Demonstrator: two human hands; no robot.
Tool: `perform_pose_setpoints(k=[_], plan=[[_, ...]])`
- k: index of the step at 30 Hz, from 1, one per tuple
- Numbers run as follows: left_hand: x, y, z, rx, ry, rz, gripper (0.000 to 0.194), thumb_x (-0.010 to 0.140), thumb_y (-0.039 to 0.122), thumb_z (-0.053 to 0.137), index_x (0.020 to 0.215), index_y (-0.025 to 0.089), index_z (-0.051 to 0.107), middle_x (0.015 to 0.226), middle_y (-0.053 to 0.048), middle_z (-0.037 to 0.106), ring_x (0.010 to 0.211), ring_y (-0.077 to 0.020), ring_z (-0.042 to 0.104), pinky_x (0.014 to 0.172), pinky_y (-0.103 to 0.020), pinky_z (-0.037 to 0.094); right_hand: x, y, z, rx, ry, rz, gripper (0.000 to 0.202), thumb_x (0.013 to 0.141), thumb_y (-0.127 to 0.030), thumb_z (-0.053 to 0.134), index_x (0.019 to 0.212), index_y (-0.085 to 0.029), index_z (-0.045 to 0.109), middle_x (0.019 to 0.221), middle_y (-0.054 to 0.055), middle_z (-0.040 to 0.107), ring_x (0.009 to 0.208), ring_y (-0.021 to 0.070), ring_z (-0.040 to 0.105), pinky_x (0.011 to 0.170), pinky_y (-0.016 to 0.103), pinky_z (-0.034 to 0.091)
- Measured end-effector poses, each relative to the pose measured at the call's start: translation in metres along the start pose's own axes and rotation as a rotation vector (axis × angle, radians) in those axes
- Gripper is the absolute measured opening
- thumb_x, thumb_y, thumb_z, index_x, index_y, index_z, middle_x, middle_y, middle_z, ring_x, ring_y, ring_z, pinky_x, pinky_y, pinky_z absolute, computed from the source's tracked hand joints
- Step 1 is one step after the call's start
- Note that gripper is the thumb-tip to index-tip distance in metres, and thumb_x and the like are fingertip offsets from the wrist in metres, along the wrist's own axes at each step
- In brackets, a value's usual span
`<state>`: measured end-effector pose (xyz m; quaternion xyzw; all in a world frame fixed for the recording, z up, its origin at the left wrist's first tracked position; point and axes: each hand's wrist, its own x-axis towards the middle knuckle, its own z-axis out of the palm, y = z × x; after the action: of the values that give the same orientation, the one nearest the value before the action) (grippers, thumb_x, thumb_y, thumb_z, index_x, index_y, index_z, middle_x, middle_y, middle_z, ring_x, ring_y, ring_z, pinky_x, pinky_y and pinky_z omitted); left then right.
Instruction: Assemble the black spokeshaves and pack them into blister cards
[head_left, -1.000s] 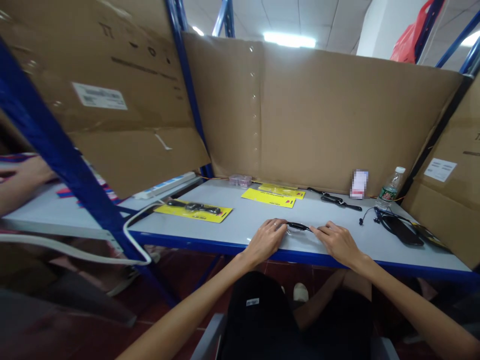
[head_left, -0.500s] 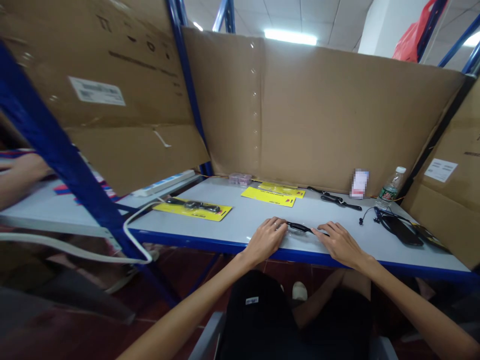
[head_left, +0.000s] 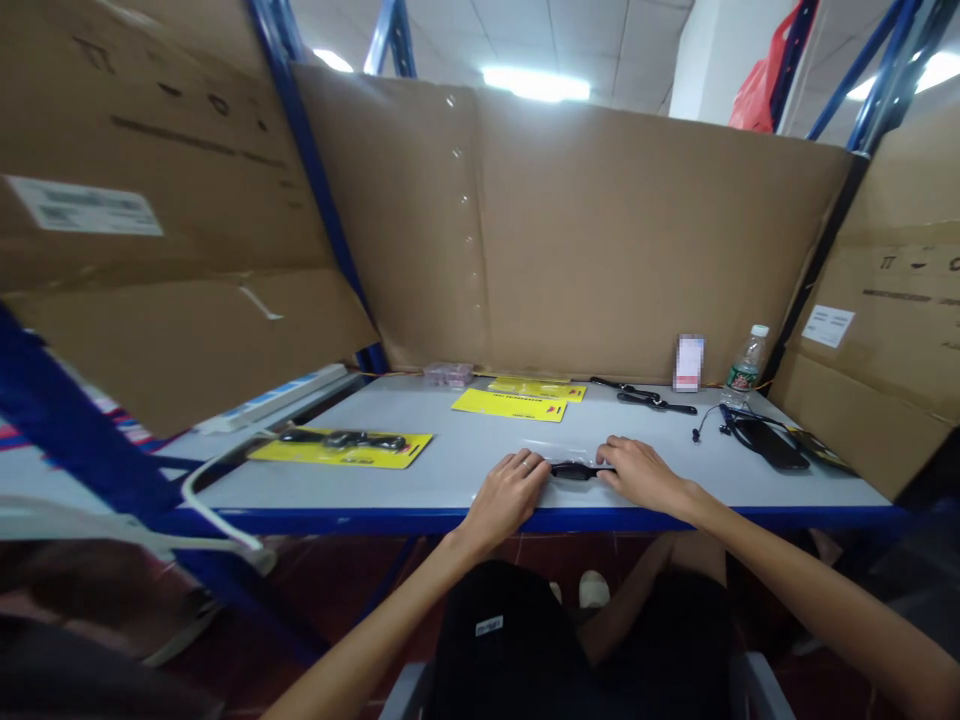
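Near the front edge of the table, my left hand (head_left: 510,490) grips the left end of a black spokeshave (head_left: 574,471), its fingers curled down. My right hand (head_left: 637,474) pinches the tool's other end. A clear plastic blister cover (head_left: 559,447) lies just behind and around the spokeshave; its exact outline is hard to make out. Farther left, a packed spokeshave (head_left: 364,440) rests on a yellow card. Behind my hands are loose yellow cards (head_left: 510,405), and more black spokeshaves (head_left: 656,402) lie to their right.
A pink see-through box (head_left: 448,374) sits at the back by the cardboard wall (head_left: 585,230). On the right stand a propped phone (head_left: 688,362) and a water bottle (head_left: 745,368), with earphones and a dark phone (head_left: 772,443) nearby. A white power strip (head_left: 277,397) lies left.
The view has swung right, so the table items sit farther left. Both hands have come closer together on the spokeshave, whose middle now shows broader and more level.
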<state>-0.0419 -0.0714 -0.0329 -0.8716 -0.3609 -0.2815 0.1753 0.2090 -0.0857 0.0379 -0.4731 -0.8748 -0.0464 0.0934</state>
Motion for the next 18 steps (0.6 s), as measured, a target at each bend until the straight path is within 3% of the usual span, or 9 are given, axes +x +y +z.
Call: perform_pose_setpoints(k=[6, 10, 13, 18], plan=[[-0.001, 0.000, 0.004, -0.026, 0.018, -0.030, 0.023, 0.099, 0.013, 0.047, 0.116, 0.020, 0.060, 0.100, -0.009, 0.063, 0.095, -0.0273, 0.056, 0.083, -0.041, 0.049, -0.005, -0.009, 0.002, -0.012, 0.009, -0.018, 0.013, 0.097, -0.021, 0.058, 0.104, -0.016, 0.068, 0.107, 0.010, 0.068, 0.094, 0.0226, 0.066, 0.081, 0.030, 0.049], [-0.001, 0.006, -0.001, 0.010, 0.005, -0.054, 0.023, 0.097, 0.012, 0.048, 0.113, 0.018, 0.063, 0.099, -0.010, 0.062, 0.097, -0.0293, 0.053, 0.084, -0.044, 0.048, -0.017, -0.005, 0.010, -0.003, 0.049, -0.018, 0.016, 0.096, -0.016, 0.057, 0.109, -0.015, 0.067, 0.109, 0.011, 0.066, 0.096, 0.0224, 0.064, 0.084, 0.032, 0.050], [0.001, 0.009, -0.005, 0.004, 0.013, -0.083, 0.024, 0.097, 0.014, 0.050, 0.114, 0.019, 0.066, 0.109, -0.012, 0.062, 0.103, -0.0305, 0.053, 0.087, -0.047, 0.049, -0.026, 0.002, 0.019, 0.054, 0.127, -0.037, 0.020, 0.097, -0.014, 0.055, 0.112, -0.016, 0.067, 0.108, 0.010, 0.065, 0.098, 0.0223, 0.062, 0.088, 0.034, 0.050], [0.001, 0.008, -0.006, -0.041, 0.043, -0.094, 0.024, 0.097, 0.013, 0.051, 0.112, 0.020, 0.067, 0.123, -0.013, 0.060, 0.117, -0.0309, 0.052, 0.097, -0.050, 0.047, -0.041, 0.012, 0.034, -0.026, 0.273, -0.082, 0.022, 0.096, -0.017, 0.057, 0.116, -0.016, 0.066, 0.126, 0.017, 0.062, 0.117, 0.0321, 0.054, 0.096, 0.047, 0.046]])
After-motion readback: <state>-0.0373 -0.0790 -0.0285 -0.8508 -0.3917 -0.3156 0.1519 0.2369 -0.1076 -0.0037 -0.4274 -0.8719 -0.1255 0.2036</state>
